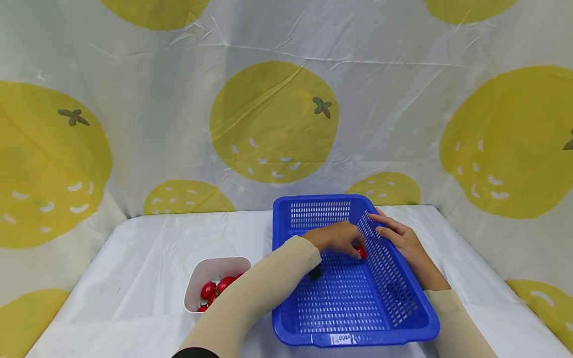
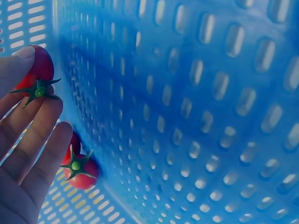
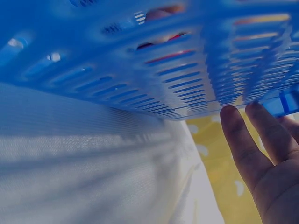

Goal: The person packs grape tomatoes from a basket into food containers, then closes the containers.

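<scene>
My left hand [image 1: 337,237] reaches down inside the blue plastic basket [image 1: 355,339], near its right wall. In the left wrist view, its thumb and fingers pinch a red cherry tomato [image 2: 43,65] by its sides, green stalk end showing. Just below the fingers, another cherry tomato [image 2: 83,173] lies on the basket floor against the wall. More red behind it is partly hidden by a finger. My right hand [image 1: 407,243] rests at the basket's right rim. Seen from the right wrist, its straight fingers [image 3: 243,144] touch the outer side of the basket.
Left of the basket, a white tub [image 1: 193,283] holds several cherry tomatoes [image 1: 224,284]; my left forearm crosses over its right edge. A white cloth [image 1: 147,263] covers the table. Behind hangs a sheet [image 1: 380,124] printed with yellow fruit.
</scene>
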